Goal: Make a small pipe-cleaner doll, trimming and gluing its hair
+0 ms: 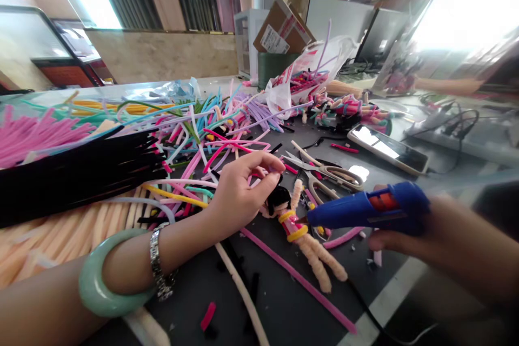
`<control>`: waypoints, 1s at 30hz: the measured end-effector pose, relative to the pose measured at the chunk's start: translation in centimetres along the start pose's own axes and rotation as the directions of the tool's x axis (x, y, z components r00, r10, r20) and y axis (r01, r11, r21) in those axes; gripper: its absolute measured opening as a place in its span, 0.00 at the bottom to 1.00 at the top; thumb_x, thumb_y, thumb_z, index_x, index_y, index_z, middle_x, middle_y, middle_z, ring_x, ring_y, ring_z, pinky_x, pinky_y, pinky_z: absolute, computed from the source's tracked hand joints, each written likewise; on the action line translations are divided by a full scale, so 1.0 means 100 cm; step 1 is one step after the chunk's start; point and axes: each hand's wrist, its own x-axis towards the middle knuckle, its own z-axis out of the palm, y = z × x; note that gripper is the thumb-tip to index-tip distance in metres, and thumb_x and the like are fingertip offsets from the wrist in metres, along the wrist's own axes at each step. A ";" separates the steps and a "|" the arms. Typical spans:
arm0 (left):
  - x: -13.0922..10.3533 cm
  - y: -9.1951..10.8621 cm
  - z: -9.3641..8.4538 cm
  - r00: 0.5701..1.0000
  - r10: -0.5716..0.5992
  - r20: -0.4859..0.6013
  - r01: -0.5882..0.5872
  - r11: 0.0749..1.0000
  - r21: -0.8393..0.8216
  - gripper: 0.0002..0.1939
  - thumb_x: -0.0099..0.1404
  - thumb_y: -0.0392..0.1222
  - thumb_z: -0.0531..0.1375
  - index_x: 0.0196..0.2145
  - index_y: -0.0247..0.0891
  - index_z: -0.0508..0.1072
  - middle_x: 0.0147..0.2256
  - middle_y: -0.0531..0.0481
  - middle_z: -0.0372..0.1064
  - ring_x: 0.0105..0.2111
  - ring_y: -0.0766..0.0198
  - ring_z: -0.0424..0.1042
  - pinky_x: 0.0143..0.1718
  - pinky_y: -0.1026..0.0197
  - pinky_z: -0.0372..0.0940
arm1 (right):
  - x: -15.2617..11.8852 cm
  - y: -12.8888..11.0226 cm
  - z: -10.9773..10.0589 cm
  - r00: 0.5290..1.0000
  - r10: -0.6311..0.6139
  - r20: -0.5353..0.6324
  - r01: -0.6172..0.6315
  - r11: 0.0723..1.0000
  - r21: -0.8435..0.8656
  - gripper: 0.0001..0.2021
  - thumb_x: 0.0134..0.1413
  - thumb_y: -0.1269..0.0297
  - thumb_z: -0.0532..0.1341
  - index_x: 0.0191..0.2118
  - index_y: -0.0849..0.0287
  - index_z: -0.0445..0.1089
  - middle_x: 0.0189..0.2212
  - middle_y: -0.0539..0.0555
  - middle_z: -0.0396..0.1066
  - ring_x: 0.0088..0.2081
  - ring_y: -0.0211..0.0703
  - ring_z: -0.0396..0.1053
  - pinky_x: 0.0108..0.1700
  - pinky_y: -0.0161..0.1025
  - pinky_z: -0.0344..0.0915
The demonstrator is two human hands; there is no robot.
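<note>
The right hand (409,238) is blurred, its fingers hidden behind the glue gun (365,211).

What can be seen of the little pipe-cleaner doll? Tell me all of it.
The pipe-cleaner doll lies flat on the dark table, black fuzzy head toward the left hand, whose fingertips pinch it. Body and legs are twisted peach chenille with pink and yellow bands. The blue glue gun, held by the right hand, points at its waist.

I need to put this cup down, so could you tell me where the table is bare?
Bare dark table lies between the doll and the near edge, with only scraps. Beyond the left hand, pipe cleaners crowd everything; scissors and phone fill the right.
</note>
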 end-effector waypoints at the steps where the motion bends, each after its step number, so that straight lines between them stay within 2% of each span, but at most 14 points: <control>1: 0.000 0.000 0.000 1.000 0.000 0.000 0.000 1.000 -0.001 0.05 0.60 0.32 0.57 0.32 0.37 0.72 0.31 0.51 0.70 0.32 0.65 0.70 0.31 0.64 0.65 | 0.000 0.000 0.000 1.000 -0.005 -0.003 0.005 1.000 -0.006 0.29 0.40 0.30 0.55 0.24 0.51 0.76 0.21 0.49 0.76 0.23 0.48 0.72 0.25 0.40 0.65; 7: 0.001 -0.002 0.002 1.000 0.013 -0.003 -0.013 1.000 -0.006 0.05 0.60 0.32 0.57 0.32 0.37 0.72 0.31 0.52 0.70 0.32 0.66 0.70 0.32 0.64 0.65 | -0.001 -0.003 -0.002 1.000 -0.024 -0.016 0.024 1.000 -0.006 0.27 0.41 0.31 0.56 0.24 0.50 0.76 0.19 0.47 0.75 0.22 0.44 0.71 0.25 0.38 0.63; 14: 0.001 -0.002 0.001 1.000 0.012 0.000 -0.012 1.000 -0.004 0.05 0.60 0.32 0.57 0.33 0.37 0.72 0.31 0.52 0.70 0.30 0.66 0.69 0.33 0.63 0.64 | 0.000 -0.002 -0.001 0.998 -0.058 -0.039 0.058 0.998 0.005 0.26 0.41 0.31 0.57 0.25 0.50 0.77 0.19 0.49 0.75 0.23 0.45 0.70 0.27 0.38 0.64; 19: 0.000 -0.001 0.000 1.000 -0.007 0.009 0.007 1.000 0.021 0.06 0.60 0.32 0.56 0.33 0.38 0.72 0.31 0.52 0.71 0.30 0.66 0.69 0.35 0.62 0.64 | 0.002 -0.006 0.000 0.995 -0.088 -0.056 0.091 0.994 0.053 0.27 0.42 0.32 0.56 0.25 0.51 0.76 0.24 0.51 0.74 0.24 0.44 0.69 0.26 0.36 0.64; 23: 0.000 -0.001 -0.001 1.000 -0.028 -0.004 0.028 0.999 0.040 0.06 0.59 0.33 0.56 0.33 0.39 0.72 0.31 0.53 0.71 0.30 0.66 0.69 0.35 0.62 0.64 | 0.003 -0.008 -0.003 0.995 -0.098 -0.030 0.101 0.989 0.107 0.24 0.42 0.35 0.60 0.26 0.53 0.77 0.21 0.50 0.71 0.21 0.41 0.66 0.25 0.35 0.64; 30: 0.002 -0.001 0.000 0.999 -0.039 0.001 0.039 0.997 0.062 0.05 0.60 0.35 0.56 0.32 0.39 0.72 0.31 0.52 0.71 0.31 0.65 0.69 0.35 0.62 0.63 | 0.001 -0.010 -0.013 0.996 -0.090 -0.025 0.092 0.985 0.146 0.17 0.42 0.46 0.66 0.29 0.56 0.77 0.24 0.51 0.71 0.23 0.41 0.66 0.26 0.34 0.64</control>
